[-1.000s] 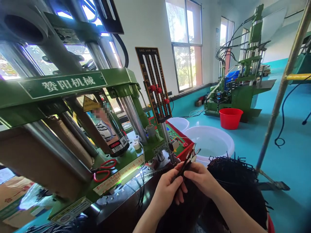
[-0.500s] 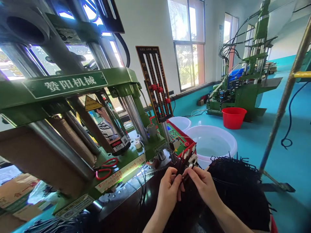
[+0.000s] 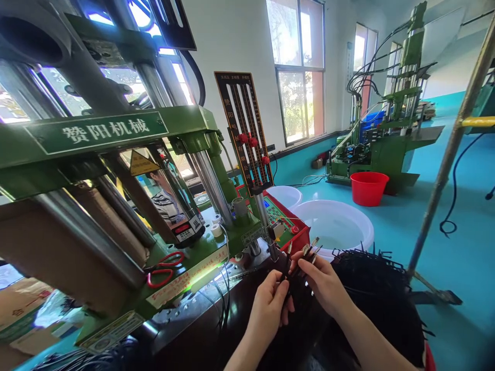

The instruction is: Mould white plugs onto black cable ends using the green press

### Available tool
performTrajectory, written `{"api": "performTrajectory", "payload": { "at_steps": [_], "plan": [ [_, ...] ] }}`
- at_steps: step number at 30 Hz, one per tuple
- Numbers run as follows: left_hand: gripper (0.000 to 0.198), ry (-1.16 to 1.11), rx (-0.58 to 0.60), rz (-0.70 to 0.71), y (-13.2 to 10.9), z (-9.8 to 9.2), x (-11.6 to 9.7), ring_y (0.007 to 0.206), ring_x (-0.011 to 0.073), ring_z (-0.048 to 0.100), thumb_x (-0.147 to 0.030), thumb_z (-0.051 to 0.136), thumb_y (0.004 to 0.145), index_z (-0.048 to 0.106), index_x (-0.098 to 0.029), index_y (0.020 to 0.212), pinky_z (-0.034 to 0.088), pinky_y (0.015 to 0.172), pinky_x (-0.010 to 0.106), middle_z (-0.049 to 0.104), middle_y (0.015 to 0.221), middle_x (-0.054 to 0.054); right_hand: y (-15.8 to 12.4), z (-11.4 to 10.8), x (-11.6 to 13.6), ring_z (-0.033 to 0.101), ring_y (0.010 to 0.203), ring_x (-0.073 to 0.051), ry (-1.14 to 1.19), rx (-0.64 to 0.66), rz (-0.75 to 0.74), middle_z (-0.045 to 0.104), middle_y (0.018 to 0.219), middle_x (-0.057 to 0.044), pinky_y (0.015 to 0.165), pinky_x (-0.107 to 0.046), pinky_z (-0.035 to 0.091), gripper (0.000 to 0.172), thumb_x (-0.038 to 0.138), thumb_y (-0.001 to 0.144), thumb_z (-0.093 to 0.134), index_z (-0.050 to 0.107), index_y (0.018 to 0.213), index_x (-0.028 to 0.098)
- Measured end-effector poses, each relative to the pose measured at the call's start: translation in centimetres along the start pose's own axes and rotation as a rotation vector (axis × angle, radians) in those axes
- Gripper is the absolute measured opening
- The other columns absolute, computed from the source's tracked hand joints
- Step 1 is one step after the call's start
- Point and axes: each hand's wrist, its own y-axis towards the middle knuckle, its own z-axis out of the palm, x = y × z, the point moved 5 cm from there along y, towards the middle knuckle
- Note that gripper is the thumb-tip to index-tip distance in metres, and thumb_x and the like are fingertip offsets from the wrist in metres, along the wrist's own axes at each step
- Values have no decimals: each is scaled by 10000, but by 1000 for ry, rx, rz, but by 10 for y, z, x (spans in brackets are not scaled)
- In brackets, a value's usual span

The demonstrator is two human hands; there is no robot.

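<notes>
My left hand (image 3: 270, 301) and my right hand (image 3: 323, 281) meet low in the middle of the view, in front of a green moulding machine (image 3: 116, 170). Both pinch a small bundle of thin black cables with metal plug ends (image 3: 305, 253), whose tips fan out upward. The left fingers grip the cables lower down, the right fingers hold them just under the plugs. A big heap of black cables (image 3: 379, 293) lies to the right under my right forearm.
Red-handled scissors (image 3: 162, 269) lie on the machine's green ledge. Two white basins (image 3: 336, 224) and a red bucket (image 3: 368, 186) stand on the teal floor. A slanted metal pole (image 3: 444, 154) rises at right. Another green machine (image 3: 390, 129) stands by the windows. A person is seen through the machine frame.
The plug ends have spread apart in a fan and my right hand has shifted slightly up and right along them. My left hand has dropped a little.
</notes>
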Motion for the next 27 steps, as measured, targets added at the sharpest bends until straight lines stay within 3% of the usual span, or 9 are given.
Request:
{"api": "performTrajectory", "payload": {
  "at_steps": [5,8,10,15,18,20,22,24,27],
  "plan": [
    [209,132,-43,14,-3,-3,-4,352,66,410,-386,477,773,430,-198,850,262,337,181,530,559,-54,6,-2,-1,514,598,-119,32,-49,56,590,669,7,573,-240,400,202,345,680,701,648,781,178],
    [275,376,-169,160,-9,-5,-11,602,138,561,-288,590,701,462,-226,937,402,547,239,608,720,-14,8,-2,-5,469,510,-101,120,-52,157,549,603,16,461,-216,357,190,314,638,722,624,704,165],
    [206,540,-227,236,-14,-4,-13,700,184,591,-282,548,739,495,-237,934,405,632,283,641,782,18,9,1,-7,462,515,-102,205,-14,226,538,591,15,468,-216,364,159,274,619,713,603,647,163],
    [180,707,-242,320,-23,-6,-16,702,220,606,-314,419,824,568,-234,886,407,607,305,657,775,63,14,11,-5,491,615,-124,360,163,359,551,645,-5,605,-250,408,205,326,729,556,609,611,167],
    [213,590,-260,369,-30,-16,-26,887,216,590,-315,414,834,582,-227,930,431,773,322,646,965,77,19,11,-3,512,633,-134,397,203,380,578,672,-13,635,-269,411,225,328,748,520,631,629,173],
    [260,443,-295,318,-32,-27,-29,1001,214,549,-341,396,844,563,-217,1002,407,866,335,600,1104,82,18,11,0,542,705,-160,353,214,328,619,733,-33,679,-295,419,207,304,750,520,666,680,176],
    [304,295,-293,219,-28,-34,-26,999,213,546,-389,385,846,547,-197,1017,417,860,341,603,1086,90,14,13,6,547,875,-203,241,239,228,650,864,-68,777,-326,411,220,293,765,517,697,765,167],
    [302,138,-213,127,-19,-31,-16,910,199,572,-420,425,824,538,-183,974,448,796,321,633,969,78,7,19,10,529,971,-226,121,263,160,647,973,-83,851,-344,389,237,305,769,535,703,858,164],
    [299,-189,87,-40,-10,-9,5,613,144,585,-445,494,781,487,-183,922,465,582,264,624,700,18,-2,25,6,594,811,-210,-13,283,241,664,931,-69,783,-354,431,263,327,769,562,681,957,186]
  ]
}}
